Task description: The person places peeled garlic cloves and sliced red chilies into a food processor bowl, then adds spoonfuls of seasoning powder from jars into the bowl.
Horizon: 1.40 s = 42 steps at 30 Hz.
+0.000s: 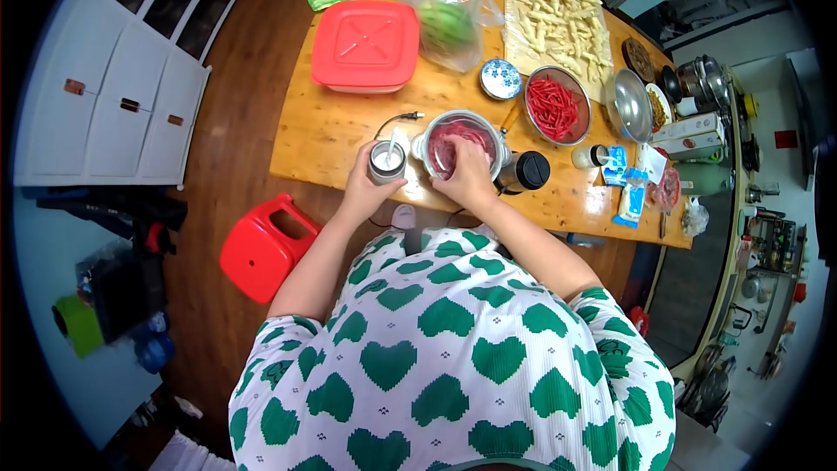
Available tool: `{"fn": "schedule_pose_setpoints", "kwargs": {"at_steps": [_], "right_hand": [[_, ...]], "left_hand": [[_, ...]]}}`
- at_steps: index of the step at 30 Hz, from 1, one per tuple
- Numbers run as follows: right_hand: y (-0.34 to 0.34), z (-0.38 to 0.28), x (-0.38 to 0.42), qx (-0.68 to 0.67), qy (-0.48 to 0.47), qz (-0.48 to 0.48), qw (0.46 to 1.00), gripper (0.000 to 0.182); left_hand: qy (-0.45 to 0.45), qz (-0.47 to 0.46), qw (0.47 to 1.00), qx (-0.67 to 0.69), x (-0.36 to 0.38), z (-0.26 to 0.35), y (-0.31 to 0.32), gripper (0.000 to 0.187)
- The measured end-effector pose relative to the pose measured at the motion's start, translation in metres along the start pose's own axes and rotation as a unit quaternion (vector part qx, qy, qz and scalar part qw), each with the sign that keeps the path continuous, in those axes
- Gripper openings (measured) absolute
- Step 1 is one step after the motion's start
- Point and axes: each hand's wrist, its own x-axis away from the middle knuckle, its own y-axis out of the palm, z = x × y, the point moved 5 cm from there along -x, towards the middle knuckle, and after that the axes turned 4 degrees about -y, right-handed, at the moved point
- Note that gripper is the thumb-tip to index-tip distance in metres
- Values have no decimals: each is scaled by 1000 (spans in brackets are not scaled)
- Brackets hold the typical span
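My left hand point(366, 176) is wrapped round a small jar point(386, 166) of white granules, and a white spoon handle point(393, 146) sticks up out of it. Right of the jar stands a clear bowl point(420, 147) with pale handles, holding a wet, dark red mass point(453, 134). My right hand point(468, 170) reaches over the bowl's near rim, fingers inside and thumb low at the edge, closed on the rim. The fingertips are partly hidden against the red contents. A black-lidded container point(528, 171) stands just right of my right hand.
On the wooden table point(349, 135) are a red-lidded box point(364, 44), a bagged green melon point(446, 28), a blue-patterned bowl point(500, 78), a colander of red strips point(556, 106) and a board of pale pieces point(558, 13). A plug point(411, 115) lies behind the jar. A red stool point(268, 249) stands left.
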Motion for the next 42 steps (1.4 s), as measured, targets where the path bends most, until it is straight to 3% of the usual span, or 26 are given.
{"fn": "schedule_pose_setpoints", "kwargs": {"at_steps": [2, 5, 9, 12, 15, 19, 23, 28, 31, 32, 39, 42], "right_hand": [[3, -4, 3, 22, -12, -27, 999, 86], [3, -7, 3, 43, -16, -49, 998, 85], [-10, -22, -16, 68, -71, -84, 992, 71], [-6, -32, -38, 79, -199, -43, 976, 63], [26, -20, -57, 136, -252, -117, 951, 60], [42, -3, -84, 85, -207, -297, 928, 56], [47, 4, -100, 47, -185, -266, 945, 50], [54, 50, -127, -86, 33, -168, 981, 49], [52, 66, -132, -53, 28, -104, 993, 48], [58, 77, -129, -150, 96, -161, 971, 45], [68, 89, -93, -221, 98, -214, 946, 36], [71, 99, -92, -339, 109, -233, 905, 31]], "left_hand": [[-4, -38, 999, 14, -2, -1, 3, 85], [-6, -59, 998, 8, -5, -14, 4, 82], [12, -45, 999, 8, -2, -13, 0, 78], [29, -40, 999, 1, 1, -12, -3, 75], [31, -33, 999, -5, 1, -12, -9, 73], [30, -12, 999, -10, 2, -1, -12, 72], [40, 10, 999, -27, -4, 0, -15, 73], [31, 31, 999, -18, -18, 3, -15, 73], [11, 27, 999, -27, -26, 1, -16, 73], [7, 25, 999, -19, -28, 0, -15, 73], [-3, 2, 1000, -14, -38, 8, -8, 75], [-11, -15, 1000, -11, -43, 10, -6, 76]]}}
